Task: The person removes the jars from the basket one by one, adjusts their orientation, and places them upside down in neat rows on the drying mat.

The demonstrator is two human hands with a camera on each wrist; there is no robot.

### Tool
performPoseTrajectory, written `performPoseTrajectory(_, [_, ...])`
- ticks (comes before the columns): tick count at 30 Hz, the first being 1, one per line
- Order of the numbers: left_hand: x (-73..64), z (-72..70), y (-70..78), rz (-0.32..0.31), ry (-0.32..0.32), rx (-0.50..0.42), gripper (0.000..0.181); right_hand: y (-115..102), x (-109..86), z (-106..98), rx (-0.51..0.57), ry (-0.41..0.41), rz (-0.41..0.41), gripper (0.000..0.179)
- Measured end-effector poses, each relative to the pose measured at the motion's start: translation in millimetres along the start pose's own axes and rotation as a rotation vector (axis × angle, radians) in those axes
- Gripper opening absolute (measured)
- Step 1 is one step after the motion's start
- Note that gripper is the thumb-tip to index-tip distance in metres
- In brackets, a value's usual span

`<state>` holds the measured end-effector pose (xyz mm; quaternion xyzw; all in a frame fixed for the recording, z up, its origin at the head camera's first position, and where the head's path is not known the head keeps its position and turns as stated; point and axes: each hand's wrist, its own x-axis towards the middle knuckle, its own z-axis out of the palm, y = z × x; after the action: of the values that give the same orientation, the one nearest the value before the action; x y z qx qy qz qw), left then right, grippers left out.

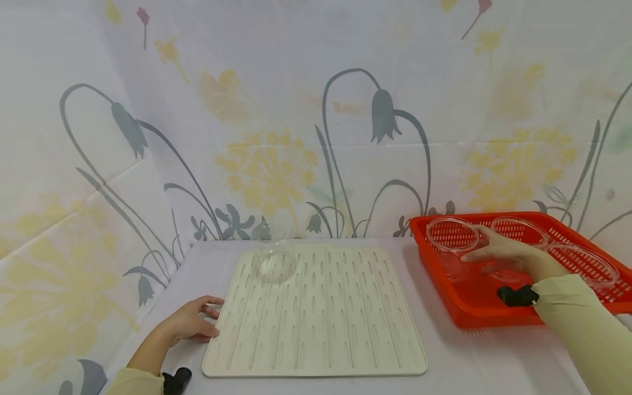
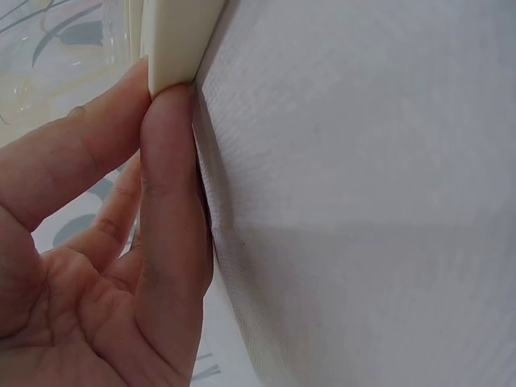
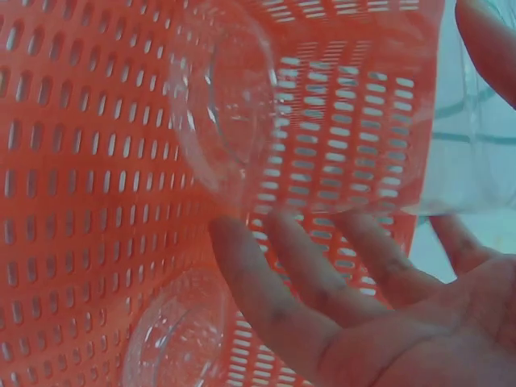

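Note:
My left hand (image 1: pixel 195 320) is at the left edge of a cream ribbed mat (image 1: pixel 316 329). In the left wrist view, its thumb and a finger touch the mat's rim (image 2: pixel 176 48). A clear plastic cup (image 1: pixel 274 266) stands on the mat's back left part; its outline is faint. My right hand (image 1: pixel 511 252) reaches into a red basket (image 1: pixel 461 312), beside a clear cup (image 1: pixel 451 235) at the basket's left. In the right wrist view, nearly straight fingers (image 3: pixel 367 250) lie along that cup's wall, with the thumb (image 3: pixel 493 48) across from them. Firm grip is not visible.
More clear cups, among them one at the back (image 1: pixel 519 230) and one at the right (image 1: pixel 582 263), sit in the basket. Its slotted walls rise around them. A white cloth (image 1: pixel 469 362) covers the table, and a flower-printed curtain (image 1: pixel 296 109) hangs behind.

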<state>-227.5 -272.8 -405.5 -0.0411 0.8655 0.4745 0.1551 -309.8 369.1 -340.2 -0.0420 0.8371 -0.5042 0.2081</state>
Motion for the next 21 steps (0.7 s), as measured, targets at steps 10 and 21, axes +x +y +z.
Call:
performPoseTrajectory(10, [1.3,0.2,0.6,-0.005,0.009,0.012,0.067,-5.0,0.2,4.2,0.019,-0.026,0.047,0.098])
performPoseTrajectory(21, [-0.8,0.9,1.4,-0.011,0.011,0.001,0.066,-11.5,-2.7,6.1,0.088,0.004,-0.005,0.08])
